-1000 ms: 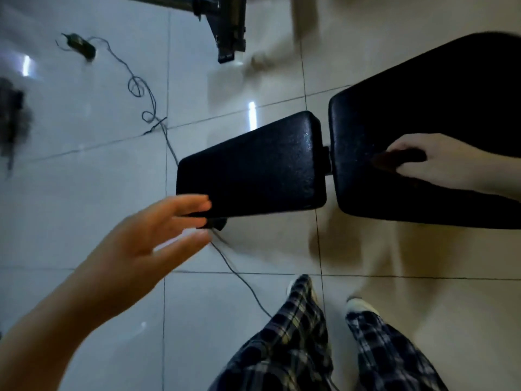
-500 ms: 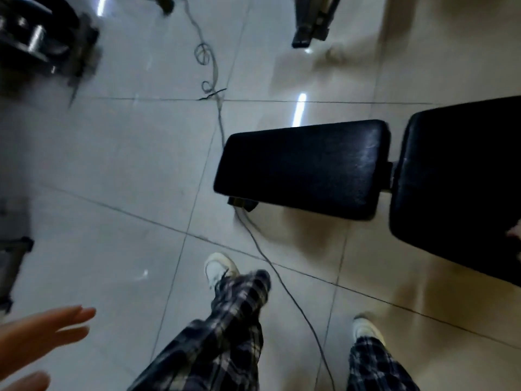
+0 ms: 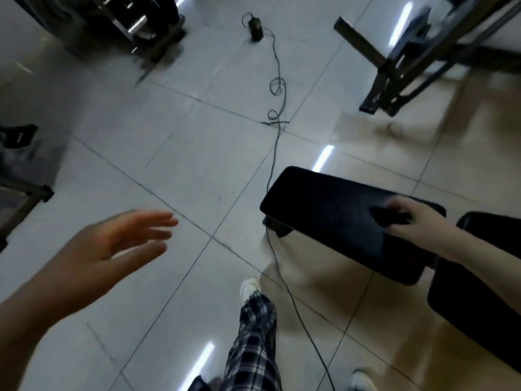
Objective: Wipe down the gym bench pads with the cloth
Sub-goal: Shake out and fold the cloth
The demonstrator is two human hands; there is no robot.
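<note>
The black seat pad (image 3: 324, 210) of the gym bench lies right of centre, with the larger back pad (image 3: 476, 300) at the right edge. My right hand (image 3: 408, 214) rests on the seat pad's right part and holds a dark cloth (image 3: 387, 215) against it, fingers curled over the cloth. My left hand (image 3: 112, 244) hovers in the air at the left, over the floor, fingers straight and spread, holding nothing.
A thin cable (image 3: 277, 114) runs across the tiled floor from a small black adapter (image 3: 256, 29) past the bench and my plaid-trousered legs (image 3: 253, 342). A metal equipment frame (image 3: 394, 69) stands at top right. Dark machines stand at top left (image 3: 121, 21) and left (image 3: 19, 170).
The view swung left and up. My right hand came back into view and now sits on the seat pad with the cloth, having been on the back pad. My left hand rose higher.
</note>
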